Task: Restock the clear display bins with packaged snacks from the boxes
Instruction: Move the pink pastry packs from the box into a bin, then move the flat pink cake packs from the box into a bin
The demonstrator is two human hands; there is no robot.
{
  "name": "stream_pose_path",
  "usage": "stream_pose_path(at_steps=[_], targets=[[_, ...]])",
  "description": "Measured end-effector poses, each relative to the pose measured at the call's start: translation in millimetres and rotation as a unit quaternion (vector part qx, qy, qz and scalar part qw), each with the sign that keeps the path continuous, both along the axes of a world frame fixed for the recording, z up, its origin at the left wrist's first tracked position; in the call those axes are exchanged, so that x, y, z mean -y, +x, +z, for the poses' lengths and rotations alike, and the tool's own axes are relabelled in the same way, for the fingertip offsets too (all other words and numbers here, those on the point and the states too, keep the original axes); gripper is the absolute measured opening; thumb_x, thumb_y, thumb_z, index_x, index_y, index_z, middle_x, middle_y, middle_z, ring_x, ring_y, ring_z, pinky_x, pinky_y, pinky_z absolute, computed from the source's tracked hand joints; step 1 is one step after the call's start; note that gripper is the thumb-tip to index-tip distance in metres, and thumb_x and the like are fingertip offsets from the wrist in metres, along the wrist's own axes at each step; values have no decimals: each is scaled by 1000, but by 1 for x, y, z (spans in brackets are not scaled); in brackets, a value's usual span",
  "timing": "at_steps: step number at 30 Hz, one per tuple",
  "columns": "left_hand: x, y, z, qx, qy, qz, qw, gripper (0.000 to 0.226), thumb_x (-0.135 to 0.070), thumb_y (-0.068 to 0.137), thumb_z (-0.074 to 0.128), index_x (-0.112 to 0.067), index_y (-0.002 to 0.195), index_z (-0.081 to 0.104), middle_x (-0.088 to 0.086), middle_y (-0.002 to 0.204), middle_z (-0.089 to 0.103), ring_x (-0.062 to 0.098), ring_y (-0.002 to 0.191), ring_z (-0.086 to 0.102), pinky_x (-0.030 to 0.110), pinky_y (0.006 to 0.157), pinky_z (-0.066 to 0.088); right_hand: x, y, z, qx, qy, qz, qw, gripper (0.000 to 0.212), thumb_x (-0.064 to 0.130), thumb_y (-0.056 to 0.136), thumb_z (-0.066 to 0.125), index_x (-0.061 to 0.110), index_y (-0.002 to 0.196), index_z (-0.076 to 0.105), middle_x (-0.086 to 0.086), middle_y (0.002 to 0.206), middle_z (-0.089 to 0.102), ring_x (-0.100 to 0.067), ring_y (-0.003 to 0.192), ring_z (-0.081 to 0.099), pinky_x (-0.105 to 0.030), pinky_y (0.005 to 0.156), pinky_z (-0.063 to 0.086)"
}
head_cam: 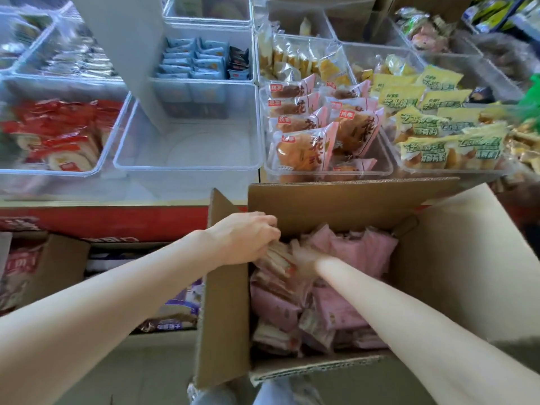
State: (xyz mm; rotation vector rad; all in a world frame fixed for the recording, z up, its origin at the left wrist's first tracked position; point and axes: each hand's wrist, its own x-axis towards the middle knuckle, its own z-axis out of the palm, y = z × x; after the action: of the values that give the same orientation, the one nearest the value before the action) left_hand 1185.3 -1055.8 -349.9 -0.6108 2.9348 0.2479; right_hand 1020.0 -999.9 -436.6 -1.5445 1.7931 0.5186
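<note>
Leftmost, we see a clear bin (58,168) full of red packs (55,133), and below it, on the floor, a small box (43,264) with more packs inside. Next to the red packs stands an empty bin (187,168), and behind it a bin of blue packs (193,61).

Our left hand (242,238) reaches over the left flap of the big box (228,317), its fingers (267,226) curled down and gripping a bundle of packs (277,258) at the box's near-left inner edge. The box sits open in front of the display, just below the bins, and it is filled with pink packs (359,249) lying loosely heaped.

Our right forearm runs in from the lower right, and the right hand (306,258) is plunged among the packs beside the left one; it is blurred, so we cannot tell how its fingers lie or whether they hold anything.

Above the box, a bin (330,171) holds pink bun packs (304,150) standing in rows. To its right, another bin (455,171) holds yellow packs (423,147), and farther right more snacks show, blurred.
</note>
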Motion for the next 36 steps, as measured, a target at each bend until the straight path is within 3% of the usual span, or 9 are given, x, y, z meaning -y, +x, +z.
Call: stream_pose_path(at_steps=[3, 8, 10, 12, 16, 21, 27, 31, 36], targets=[[1, 14, 12, 3, 14, -24, 1000, 28, -17, 95, 38, -18, 115, 57, -1, 114, 52, 17, 108, 50, 30, 91, 44, -13, 18, 5, -24, 38, -51, 998, 112, 45, 71, 74, 13, 150, 2, -14, 152, 23, -32, 134, 34, -38, 105, 39], [3, 9, 28, 24, 51, -23, 998, 31, -16, 93, 42, -19, 121, 55, 0, 124, 49, 19, 115, 49, 32, 95, 42, -15, 19, 89, -50, 25, -22, 998, 68, 38, 77, 72, 9, 132, 42, -8, 127, 51, -25, 114, 54, -29, 82, 48], [6, -2, 35, -14, 97, 7, 995, 30, -17, 93, 46, -16, 121, 56, 3, 122, 53, 21, 113, 52, 32, 94, 42, -12, 9, 139, -14, -13, -20, 1000, 69, 28, 76, 73, 11, 133, 40, -5, 125, 53, -21, 103, 58, -21, 66, 47], [12, -16, 46, -134, 157, 67, 976, 25, -13, 91, 52, -9, 113, 62, 8, 113, 61, 24, 105, 58, 25, 87, 42, -10, -1, 185, 23, -85, -15, 996, 77, 21, 74, 73, 15, 139, 33, -3, 134, 47, -15, 105, 50, -19, 72, 41], [40, -27, 84, -365, 270, 245, 857, 18, -14, 90, 56, -10, 107, 62, -1, 102, 59, 16, 91, 56, 17, 70, 42, 2, -15, 244, 29, -216, 1, 976, 91, 21, 75, 71, 21, 147, 17, -2, 149, 26, -24, 133, 26, -40, 110, 29], [83, -9, 110, -398, 543, 308, 672, 27, -17, 91, 57, -12, 116, 52, 5, 102, 64, 15, 81, 64, 23, 67, 56, 42, -13, 242, -17, -357, 58, 932, 98, 24, 73, 73, 29, 148, 11, -1, 151, 23, -27, 137, 19, -50, 114, 17], [121, 38, 96, -438, 503, 341, 662, 18, -8, 86, 61, -12, 104, 59, 7, 91, 67, 13, 72, 68, 24, 65, 57, 109, 4, 215, 85, -353, 48, 931, 84, 52, 75, 70, 25, 144, 29, -3, 141, 41, -23, 131, 34, -50, 109, 31], [147, 66, 86, -437, 474, 379, 665, 14, -6, 87, 61, -16, 97, 59, 7, 91, 66, 17, 77, 65, 28, 71, 56, 149, 22, 212, 129, -442, -28, 887, 39, 16, 92, 56, 14, 131, 52, -6, 124, 61, -20, 117, 55, -33, 100, 45], [175, 91, 70, -443, 509, 362, 644, 15, -3, 90, 54, -17, 95, 57, 4, 89, 64, 8, 69, 66, 19, 60, 55, 188, 74, 208, 211, -328, -27, 920, 39, 11, 94, 51, 21, 132, 50, -2, 135, 52, -18, 121, 50, -31, 95, 46]])
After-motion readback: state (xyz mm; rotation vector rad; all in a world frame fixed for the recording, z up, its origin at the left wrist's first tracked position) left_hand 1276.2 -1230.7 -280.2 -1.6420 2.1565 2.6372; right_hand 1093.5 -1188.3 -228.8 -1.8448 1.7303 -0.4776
